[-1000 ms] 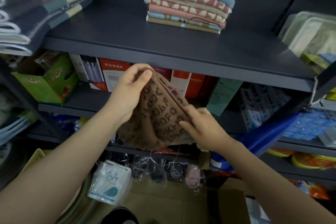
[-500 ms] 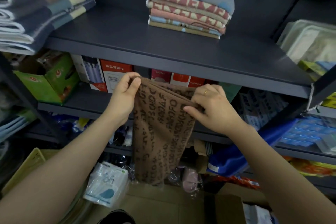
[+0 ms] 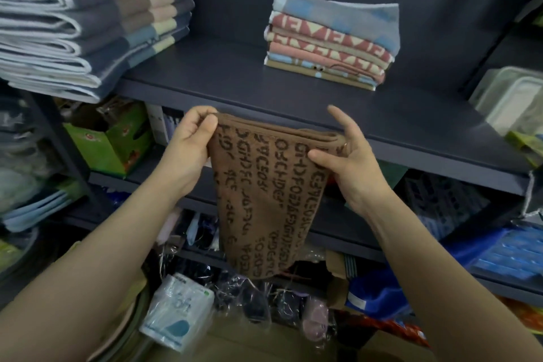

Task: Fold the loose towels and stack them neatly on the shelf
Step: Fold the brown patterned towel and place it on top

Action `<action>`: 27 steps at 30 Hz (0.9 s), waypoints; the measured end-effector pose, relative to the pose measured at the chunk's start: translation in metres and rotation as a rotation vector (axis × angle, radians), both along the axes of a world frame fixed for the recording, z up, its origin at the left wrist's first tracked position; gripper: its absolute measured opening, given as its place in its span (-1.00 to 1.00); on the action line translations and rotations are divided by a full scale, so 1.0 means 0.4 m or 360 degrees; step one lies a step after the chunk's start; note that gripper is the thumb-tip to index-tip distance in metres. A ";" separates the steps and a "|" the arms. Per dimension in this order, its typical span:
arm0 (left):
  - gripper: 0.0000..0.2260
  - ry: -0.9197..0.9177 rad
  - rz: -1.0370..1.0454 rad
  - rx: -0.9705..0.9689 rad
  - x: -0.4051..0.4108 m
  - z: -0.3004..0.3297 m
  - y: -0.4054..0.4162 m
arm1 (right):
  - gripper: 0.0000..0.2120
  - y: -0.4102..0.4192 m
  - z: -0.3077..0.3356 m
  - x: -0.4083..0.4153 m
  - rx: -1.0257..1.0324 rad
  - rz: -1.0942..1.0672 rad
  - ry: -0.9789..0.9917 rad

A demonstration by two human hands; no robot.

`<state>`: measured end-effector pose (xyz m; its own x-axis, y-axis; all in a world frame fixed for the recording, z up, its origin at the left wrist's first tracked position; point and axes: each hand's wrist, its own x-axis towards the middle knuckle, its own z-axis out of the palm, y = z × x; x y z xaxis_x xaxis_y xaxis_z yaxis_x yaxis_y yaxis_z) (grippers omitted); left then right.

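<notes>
A brown towel point(image 3: 266, 194) with dark lettering hangs folded lengthwise in front of the dark grey shelf point(image 3: 382, 123). My left hand point(image 3: 191, 141) pinches its top left corner. My right hand point(image 3: 349, 164) pinches the top right corner with thumb and fingers, index finger lifted. The towel's top edge sits just below the shelf's front lip. On the shelf behind stands a neat stack of folded towels point(image 3: 332, 44), pink patterned ones with a blue one on top.
A tall pile of grey, beige and white folded towels point(image 3: 82, 23) fills the shelf's left end. Clear plastic boxes point(image 3: 511, 97) stand at the right. Lower shelves hold cartons, a green box point(image 3: 111, 138) and blue packages. A wrapped tissue pack point(image 3: 179, 311) lies below.
The towel was bunched between my hands, then dropped open. My hands have spread apart along its top edge and risen toward the shelf lip.
</notes>
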<state>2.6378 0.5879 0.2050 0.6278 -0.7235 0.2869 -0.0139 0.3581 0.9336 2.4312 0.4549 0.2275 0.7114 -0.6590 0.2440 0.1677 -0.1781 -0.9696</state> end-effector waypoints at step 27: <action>-0.64 -0.0424 0.0236 -0.0301 0.514 0.436 0.327 | -0.79 0.199 0.523 0.772 0.0598 0.0576 -0.0518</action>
<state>2.8434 0.7188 0.3796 0.6073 -0.5484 0.5748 -0.3129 0.4999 0.8076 2.7400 0.5345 0.4366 0.8343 -0.4725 0.2840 0.4514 0.2897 -0.8440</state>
